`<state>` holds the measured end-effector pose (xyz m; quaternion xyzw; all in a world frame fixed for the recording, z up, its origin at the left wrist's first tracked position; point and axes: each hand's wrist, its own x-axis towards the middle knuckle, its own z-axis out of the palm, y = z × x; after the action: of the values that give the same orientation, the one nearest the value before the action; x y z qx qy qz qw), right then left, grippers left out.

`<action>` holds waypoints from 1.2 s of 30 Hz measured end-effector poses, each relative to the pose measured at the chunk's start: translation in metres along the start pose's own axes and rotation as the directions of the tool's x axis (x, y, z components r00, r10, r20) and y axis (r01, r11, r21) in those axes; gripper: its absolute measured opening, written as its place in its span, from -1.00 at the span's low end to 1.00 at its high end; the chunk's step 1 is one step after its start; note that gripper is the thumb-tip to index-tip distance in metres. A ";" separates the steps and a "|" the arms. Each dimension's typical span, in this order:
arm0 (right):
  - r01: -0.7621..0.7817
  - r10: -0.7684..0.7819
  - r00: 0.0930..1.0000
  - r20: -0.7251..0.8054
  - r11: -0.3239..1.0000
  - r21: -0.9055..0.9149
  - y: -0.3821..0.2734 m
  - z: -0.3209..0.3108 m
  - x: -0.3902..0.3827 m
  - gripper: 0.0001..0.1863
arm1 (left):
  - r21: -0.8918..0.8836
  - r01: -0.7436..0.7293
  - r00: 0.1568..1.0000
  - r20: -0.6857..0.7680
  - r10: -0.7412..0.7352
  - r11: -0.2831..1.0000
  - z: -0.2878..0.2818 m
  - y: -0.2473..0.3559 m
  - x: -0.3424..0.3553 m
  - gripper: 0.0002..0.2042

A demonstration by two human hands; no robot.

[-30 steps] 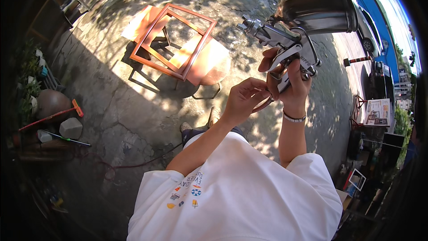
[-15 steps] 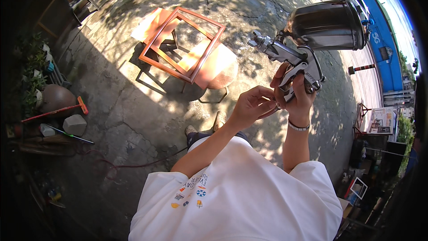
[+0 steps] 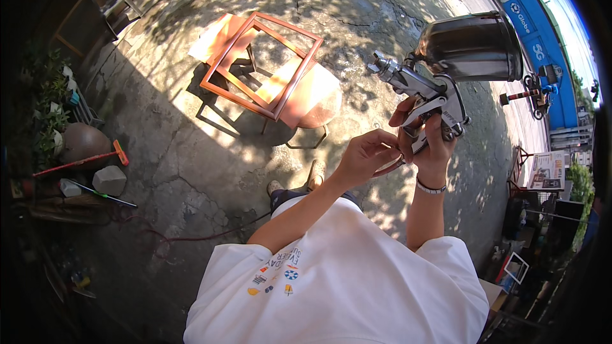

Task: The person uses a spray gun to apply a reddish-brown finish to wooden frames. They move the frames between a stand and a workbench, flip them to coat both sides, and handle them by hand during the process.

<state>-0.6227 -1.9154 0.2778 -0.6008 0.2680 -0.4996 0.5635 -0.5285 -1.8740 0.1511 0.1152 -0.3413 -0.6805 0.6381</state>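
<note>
A silver spray gun point(image 3: 433, 99) with a large dark metallic cup point(image 3: 468, 48) is held up at the right, its nozzle pointing left. My right hand point(image 3: 433, 146) is closed around the gun's handle, with fingers by the trigger. A band circles my right wrist. My left hand point(image 3: 370, 156) pinches at the lower end of the handle; the small part between its fingertips is mostly hidden. Beyond my hands, a reddish-brown wooden frame point(image 3: 220, 67) lies tilted across two stools, a square-topped one point(image 3: 213, 35) and a round-topped one point(image 3: 322, 102).
A dark red hose point(image 3: 191, 237) trails over the cracked concrete point(image 3: 172, 185) toward me. At left are a chair point(image 3: 109, 3), plants point(image 3: 51, 111), a round pot point(image 3: 83, 143), a red-handled tool point(image 3: 76, 164) and a grey block point(image 3: 109, 180). A motorbike point(image 3: 542, 92) is on the road.
The spray gun and both hands have shifted slightly right and down in view, with the grip unchanged. A motorbike has appeared on the road at the right.
</note>
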 end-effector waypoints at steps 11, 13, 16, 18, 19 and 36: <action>-0.037 0.037 0.999 -0.002 0.998 0.051 0.005 -0.020 -0.012 -0.52 | -0.048 0.066 0.998 0.026 -0.065 0.997 0.004 -0.005 0.000 -0.84; -0.033 0.033 0.999 -0.015 0.999 0.040 0.005 -0.019 -0.011 -0.52 | -0.041 0.071 0.996 0.052 -0.069 0.997 0.003 -0.003 0.001 -0.82; -0.038 0.035 0.997 -0.067 0.998 -0.044 0.003 -0.010 -0.009 -0.48 | -0.027 0.052 0.997 0.065 -0.050 0.998 0.001 -0.004 0.001 -0.83; -0.038 0.029 0.993 -0.114 0.997 -0.074 0.008 -0.015 -0.014 -0.48 | -0.035 0.068 0.996 0.062 -0.066 0.997 0.001 -0.008 0.001 -0.82; -0.038 0.026 0.990 -0.137 0.995 -0.088 0.009 -0.017 -0.016 -0.48 | -0.056 0.108 0.991 0.080 -0.104 0.993 0.001 -0.009 0.001 -0.81; -0.040 -0.009 0.983 -0.181 0.964 -0.264 0.023 -0.035 0.003 -0.58 | 0.654 0.440 0.761 0.093 -0.642 0.616 -0.085 -0.101 -0.035 -0.66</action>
<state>-0.6476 -1.9370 0.2526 -0.6212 0.3878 -0.5069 0.4547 -0.5524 -1.8726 0.0162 0.2969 -0.5830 -0.7083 0.2650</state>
